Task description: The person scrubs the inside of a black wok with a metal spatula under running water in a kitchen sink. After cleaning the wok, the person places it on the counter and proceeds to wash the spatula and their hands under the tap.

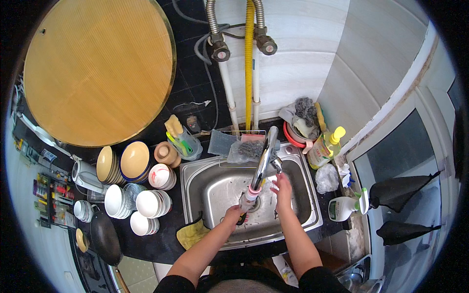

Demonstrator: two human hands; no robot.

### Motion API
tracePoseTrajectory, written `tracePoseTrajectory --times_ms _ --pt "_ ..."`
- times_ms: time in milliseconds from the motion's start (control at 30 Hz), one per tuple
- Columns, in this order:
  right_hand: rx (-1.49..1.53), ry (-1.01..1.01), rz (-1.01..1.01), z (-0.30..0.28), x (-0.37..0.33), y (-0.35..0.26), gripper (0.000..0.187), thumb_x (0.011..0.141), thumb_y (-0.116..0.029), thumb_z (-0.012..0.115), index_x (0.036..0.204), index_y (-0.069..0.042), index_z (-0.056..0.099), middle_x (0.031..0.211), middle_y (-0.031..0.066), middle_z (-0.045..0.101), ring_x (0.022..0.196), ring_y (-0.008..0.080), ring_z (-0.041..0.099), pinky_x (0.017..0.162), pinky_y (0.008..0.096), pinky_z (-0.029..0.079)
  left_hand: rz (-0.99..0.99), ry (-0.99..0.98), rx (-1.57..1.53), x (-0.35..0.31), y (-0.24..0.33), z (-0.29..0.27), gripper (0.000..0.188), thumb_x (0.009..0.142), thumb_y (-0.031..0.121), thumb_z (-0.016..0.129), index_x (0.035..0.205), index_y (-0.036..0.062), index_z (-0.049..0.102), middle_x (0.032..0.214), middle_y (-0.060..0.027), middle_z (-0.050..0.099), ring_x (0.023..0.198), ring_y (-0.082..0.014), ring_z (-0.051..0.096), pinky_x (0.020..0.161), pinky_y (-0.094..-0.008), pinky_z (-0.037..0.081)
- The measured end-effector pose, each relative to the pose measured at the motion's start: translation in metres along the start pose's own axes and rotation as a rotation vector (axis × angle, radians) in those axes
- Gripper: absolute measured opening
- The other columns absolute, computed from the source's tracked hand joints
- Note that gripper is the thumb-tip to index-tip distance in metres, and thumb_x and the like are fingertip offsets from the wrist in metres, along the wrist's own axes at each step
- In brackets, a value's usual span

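My left hand (235, 215) is closed around the lower end of a clear cylindrical piece with a pink collar (251, 192), just below the tap's spout. Whether this piece is joined to the tap (264, 163) I cannot tell. Something small and black shows by my left fingers. Close below the tap's lever (277, 165), my right hand (282, 188) is raised with its fingers apart, holding nothing. Both hands are over the steel sink (210, 190), whose drain is partly hidden behind the clear piece.
A yellow cloth (192, 235) drapes the sink's front left edge. Stacked white bowls (150, 203), tan bowls (135, 160) and a black pan (106, 238) stand left. A soap bottle (322, 150) and a spray bottle (345, 207) stand right. A wire rack (222, 158) holds scrubbers behind.
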State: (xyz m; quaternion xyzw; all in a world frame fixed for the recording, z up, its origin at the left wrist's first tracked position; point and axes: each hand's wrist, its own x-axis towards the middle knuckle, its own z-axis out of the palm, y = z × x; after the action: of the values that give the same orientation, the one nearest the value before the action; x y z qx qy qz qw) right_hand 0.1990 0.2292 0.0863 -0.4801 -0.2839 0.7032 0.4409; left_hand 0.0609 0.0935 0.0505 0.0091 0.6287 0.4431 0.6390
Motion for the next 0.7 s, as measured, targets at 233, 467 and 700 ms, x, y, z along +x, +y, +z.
tracePoseTrajectory --times_ms 233,467,700 --pt "-0.726 -0.403 -0.471 0.031 -0.110 -0.043 0.062 0.065 -0.011 0.070 0.120 -0.004 0.043 0.105 0.0081 0.047 0.076 0.0127 0.048 0.063 0.0245 0.042 0.010 0.057 -0.050 0.002 -0.011 -0.016 0.030 0.077 0.004 0.052 0.106 -0.0019 0.047 0.086 -0.0133 0.056 0.065 -0.0234 0.059 0.053 -0.0330 0.051" --pt "-0.815 -0.361 -0.524 0.049 -0.099 -0.035 0.040 0.066 -0.013 0.071 0.100 -0.001 0.054 0.101 0.0110 0.050 0.078 0.0200 0.054 0.065 0.0277 0.046 0.007 0.044 -0.073 -0.002 -0.016 -0.022 0.030 0.077 0.005 0.053 0.106 -0.0020 0.047 0.085 -0.0128 0.057 0.066 -0.0236 0.059 0.053 -0.0334 0.052" --pt "-0.895 -0.230 -0.673 0.088 -0.095 -0.025 0.036 0.062 -0.018 0.072 0.088 -0.001 0.054 0.091 0.0140 0.053 0.084 0.0317 0.052 0.071 0.0356 0.043 0.005 0.044 -0.096 -0.010 -0.014 -0.031 0.030 0.078 0.006 0.053 0.106 -0.0019 0.047 0.087 -0.0123 0.057 0.067 -0.0234 0.059 0.054 -0.0339 0.052"
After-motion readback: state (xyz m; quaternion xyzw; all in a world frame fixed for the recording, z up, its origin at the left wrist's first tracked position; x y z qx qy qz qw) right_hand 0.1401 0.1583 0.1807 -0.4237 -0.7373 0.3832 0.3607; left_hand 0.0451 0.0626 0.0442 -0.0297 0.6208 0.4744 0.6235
